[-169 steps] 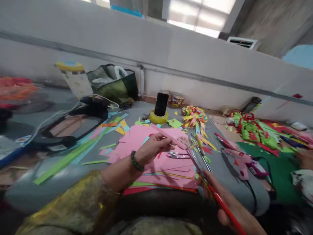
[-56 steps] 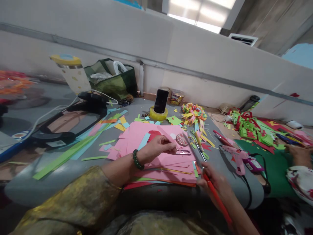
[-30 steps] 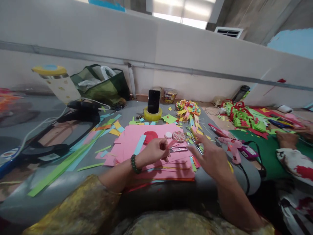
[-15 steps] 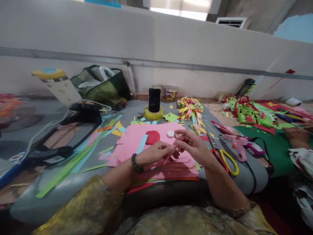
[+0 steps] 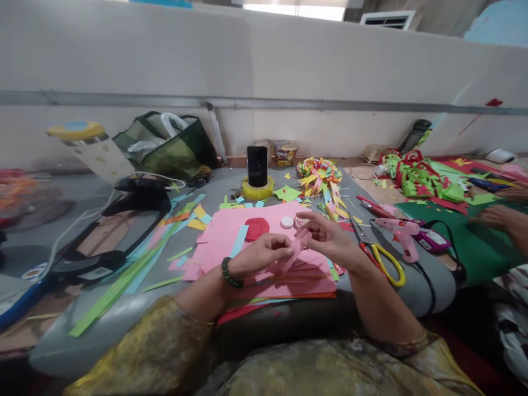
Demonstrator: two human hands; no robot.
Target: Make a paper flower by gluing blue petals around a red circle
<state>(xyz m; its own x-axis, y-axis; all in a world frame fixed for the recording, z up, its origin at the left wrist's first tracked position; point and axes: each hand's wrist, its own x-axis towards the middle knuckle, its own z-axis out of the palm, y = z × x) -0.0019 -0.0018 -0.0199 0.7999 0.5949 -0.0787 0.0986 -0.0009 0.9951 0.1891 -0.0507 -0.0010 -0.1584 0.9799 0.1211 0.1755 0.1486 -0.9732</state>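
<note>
Between my two hands is a thin pink paper strip [image 5: 296, 254], held just above a stack of pink paper sheets [image 5: 225, 220]. My left hand [image 5: 264, 254], with a green bead bracelet at the wrist, pinches its lower left side. The fingers of my right hand [image 5: 330, 237] are closed on its upper right end. Red paper circles [image 5: 256, 229] and a light blue strip [image 5: 240, 241] lie on the stack beyond my left hand. A white round disc [image 5: 286, 222] sits just past my fingers, beside a red-and-white round piece [image 5: 298, 222].
Scissors [image 5: 388, 267] and a pink glue gun [image 5: 402, 234] lie at right. A phone [image 5: 257, 166] stands in a yellow tape roll [image 5: 258, 188] behind the stack. Green strips [image 5: 124, 275] spread left. A co-worker's hand [image 5: 495, 216] rests over a green surface at far right.
The pink strip has turned so more of its flat face shows between my hands. My fingers have shifted slightly along it. The camera view has moved a little.
</note>
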